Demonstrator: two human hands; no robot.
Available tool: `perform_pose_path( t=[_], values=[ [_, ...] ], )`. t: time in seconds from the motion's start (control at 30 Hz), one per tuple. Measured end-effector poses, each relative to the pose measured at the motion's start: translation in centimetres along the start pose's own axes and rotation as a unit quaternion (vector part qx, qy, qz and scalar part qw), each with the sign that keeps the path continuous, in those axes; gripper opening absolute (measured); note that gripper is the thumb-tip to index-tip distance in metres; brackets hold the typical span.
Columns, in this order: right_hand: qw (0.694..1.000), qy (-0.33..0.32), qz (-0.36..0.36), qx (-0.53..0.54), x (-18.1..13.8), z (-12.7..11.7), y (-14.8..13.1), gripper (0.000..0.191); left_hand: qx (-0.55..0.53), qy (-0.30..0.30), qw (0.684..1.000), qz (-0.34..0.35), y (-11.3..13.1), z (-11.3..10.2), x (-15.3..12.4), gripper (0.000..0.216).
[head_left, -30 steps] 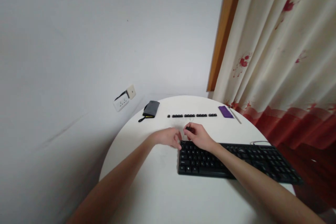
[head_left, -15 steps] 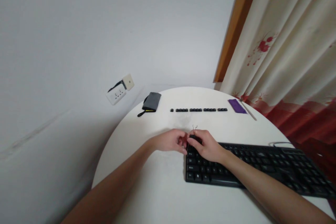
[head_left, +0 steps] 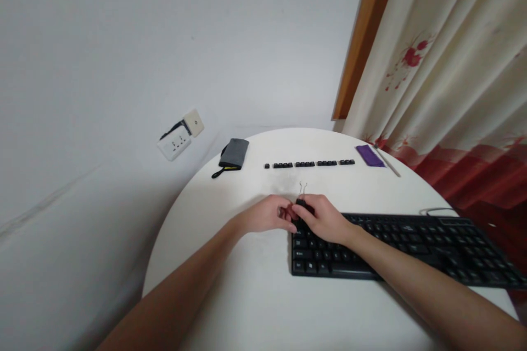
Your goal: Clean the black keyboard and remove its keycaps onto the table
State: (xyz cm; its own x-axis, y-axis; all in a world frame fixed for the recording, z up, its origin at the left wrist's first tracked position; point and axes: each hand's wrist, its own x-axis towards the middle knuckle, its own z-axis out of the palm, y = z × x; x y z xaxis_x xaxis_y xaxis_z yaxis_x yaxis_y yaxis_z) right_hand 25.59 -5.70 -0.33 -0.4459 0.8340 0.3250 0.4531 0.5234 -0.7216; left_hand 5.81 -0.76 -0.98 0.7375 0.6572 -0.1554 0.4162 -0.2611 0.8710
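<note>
Two hands (head_left: 268, 215) curl; left half-open, right (head_left: 325, 219) gripping a wire-pronged tool (head_left: 301, 203).

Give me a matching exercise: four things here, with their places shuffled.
1. Long black plastic keyboard
2. Small square black keycaps
3. Flat purple rectangular piece
4. Black-handled wire tool

A. In the right hand
B. Partly under the right arm
C. Beside the thin pale stick
D. Lined up across the round white table

Pairs: 1-B; 2-D; 3-C; 4-A

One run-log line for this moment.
right hand: holding wire-pronged tool | left hand: beside right, at left end of keyboard | keycaps: rowed on table, beyond hands
</note>
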Motion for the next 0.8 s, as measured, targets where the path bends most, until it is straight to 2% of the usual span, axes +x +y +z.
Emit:
perform_pose_path(
  t=[0.2, 0.4, 0.47, 0.63, 0.73, 0.8],
  values=[
    [0.996, 0.011, 0.037, 0.076, 0.3, 0.2, 0.7, 0.029, -0.041, -0.003, 0.999, -0.006, 0.3, 0.2, 0.1, 0.022],
    [0.988, 0.048, 0.072, 0.128, 0.7, 0.4, 1.8, 0.034, -0.005, 0.026, 1.0, 0.014, 0.5, 0.3, 0.0, 0.023],
    [0.985, 0.084, 0.07, 0.131, 0.7, 0.4, 1.8, 0.034, -0.001, 0.06, 0.997, 0.042, 0.5, 0.5, 0.1, 0.024],
    [0.965, 0.195, 0.104, 0.142, 0.8, 0.2, 1.8, 0.034, 0.021, 0.2, 0.971, 0.129, 0.3, 1.8, 0.8, 0.023],
    [0.96, 0.211, 0.113, 0.147, 0.8, 0.3, 2.0, 0.035, 0.056, 0.253, 0.952, 0.159, 0.3, 2.6, 1.0, 0.028],
    [0.957, 0.204, 0.119, 0.168, 0.8, 0.3, 2.1, 0.035, 0.097, 0.271, 0.94, 0.183, 0.4, 2.7, 1.0, 0.024]
  ],
)
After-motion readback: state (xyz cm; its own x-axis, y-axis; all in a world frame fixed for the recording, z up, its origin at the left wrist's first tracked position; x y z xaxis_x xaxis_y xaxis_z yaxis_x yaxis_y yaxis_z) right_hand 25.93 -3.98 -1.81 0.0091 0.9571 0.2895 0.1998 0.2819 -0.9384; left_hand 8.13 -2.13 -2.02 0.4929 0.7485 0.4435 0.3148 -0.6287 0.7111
